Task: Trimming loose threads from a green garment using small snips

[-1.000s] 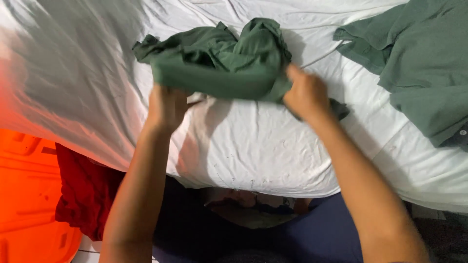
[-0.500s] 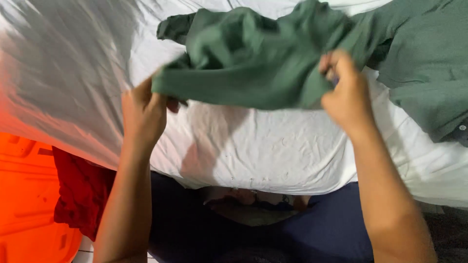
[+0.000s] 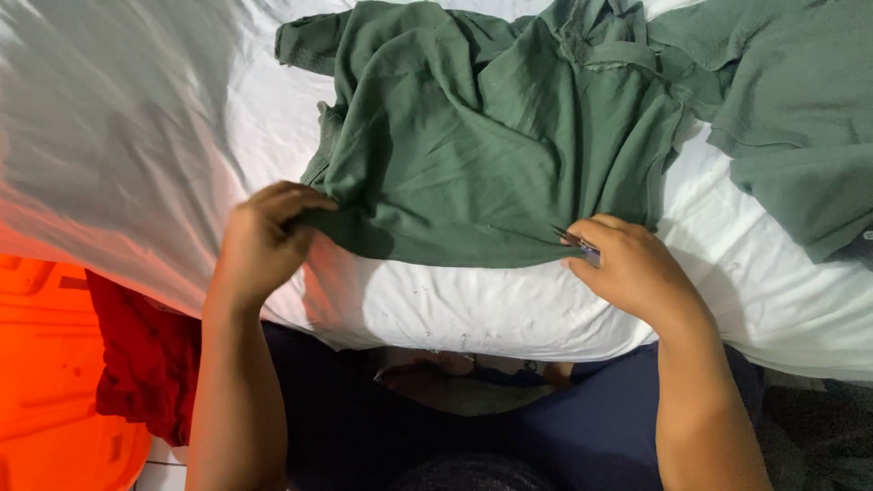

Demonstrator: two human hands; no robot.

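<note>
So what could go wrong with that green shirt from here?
The green shirt is pinched only at its bottom hem by the left hand and right hand, so it could slip free. Its top overlaps a second green garment, which might get dragged along. The hem sits near the white sheet's edge, so it could slide off.

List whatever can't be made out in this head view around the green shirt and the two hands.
- Left hand: fingertips curl under the green shirt hem, hiding its grip.
- Right hand: the thin object pinched at the hem is too small to identify.
- Second green garment: cut off by the right edge.
- Orange object: cut off by the left edge.
- Red cloth: partly hidden by the left forearm and white sheet.
</note>
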